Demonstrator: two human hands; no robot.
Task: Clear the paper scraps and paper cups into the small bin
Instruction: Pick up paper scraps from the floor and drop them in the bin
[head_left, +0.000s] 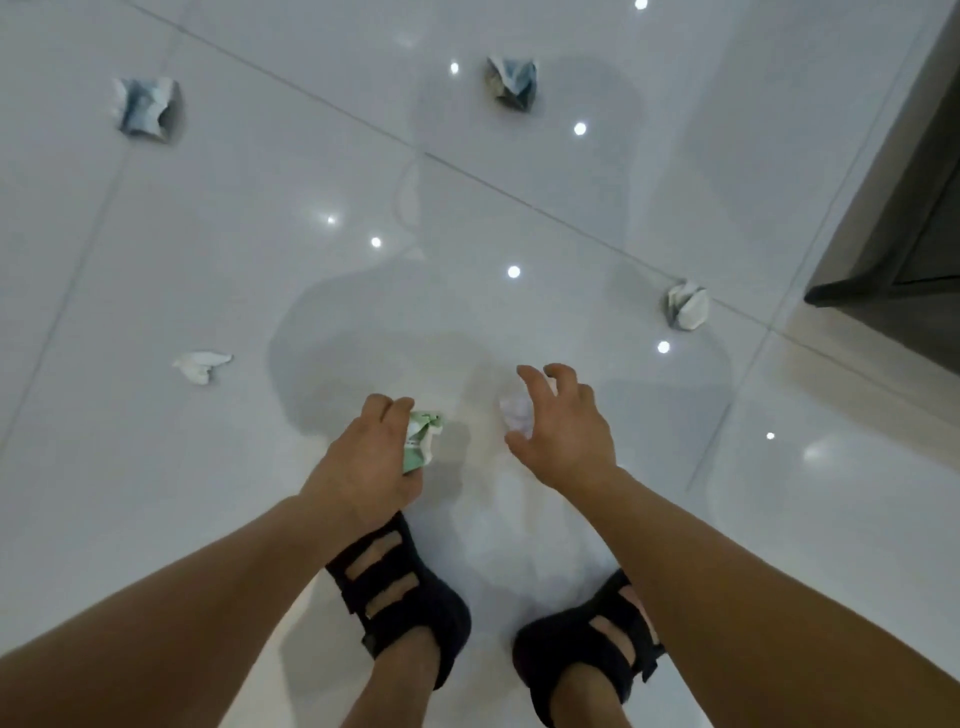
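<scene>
The left hand (363, 457) grips a crumpled green-and-white paper scrap (423, 436), with its fingers curled over the top and the scrap protruding toward the right. The right hand (566, 436) is released: its fingers are spread and arched above a crumpled white scrap (517, 415), which shows between thumb and forefinger (whether they touch it cannot be determined from this view). Both hands are extended downward over a glossy white tiled floor (208, 260), just ahead of two feet in black strapped sandals (400, 592). Four further items lie on the floor, well apart from each other. A flattened white scrap (202, 365) lies to the left of the left hand. A crumpled blue-and-white piece (148, 109) lies at far left. A second crumpled blue-and-white piece (511, 83) lies at far centre. A crumpled white-and-grey piece (688, 305) lies to the right, on a tile joint and near the corner of a dark piece of furniture (909, 208). Ceiling lights reflect as bright dots on the tiles.
</scene>
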